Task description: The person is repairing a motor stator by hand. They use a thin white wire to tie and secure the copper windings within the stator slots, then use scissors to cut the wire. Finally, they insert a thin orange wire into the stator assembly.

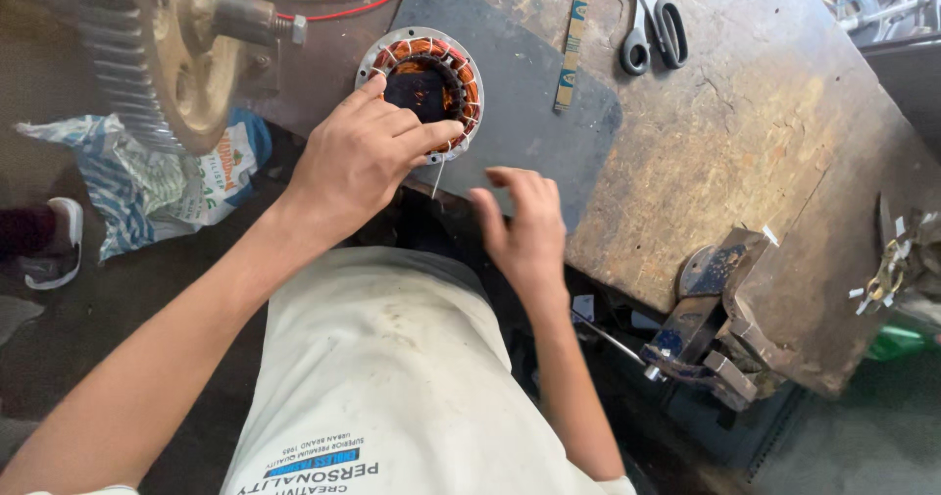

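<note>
Scarred wooden workbench (765, 142) carries a dark mat (529, 93), and on the mat's near left part lies a round motor stator (427, 81) with copper windings. Left hand (358, 157) grips the stator's near rim, thumb laid across its right edge. Right hand (524, 225) hangs loose and empty just right of it, fingers spread. Scissors (652, 20) lie well apart; a bench vise (711, 314) sits at the near edge.

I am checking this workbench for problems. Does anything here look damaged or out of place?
Yes. The wooden bench top is cracked and worn, with a broken, uneven edge near the vise. A loose thread hangs from the round copper-wound stator, which the left hand holds. The scissors lie open.
</note>
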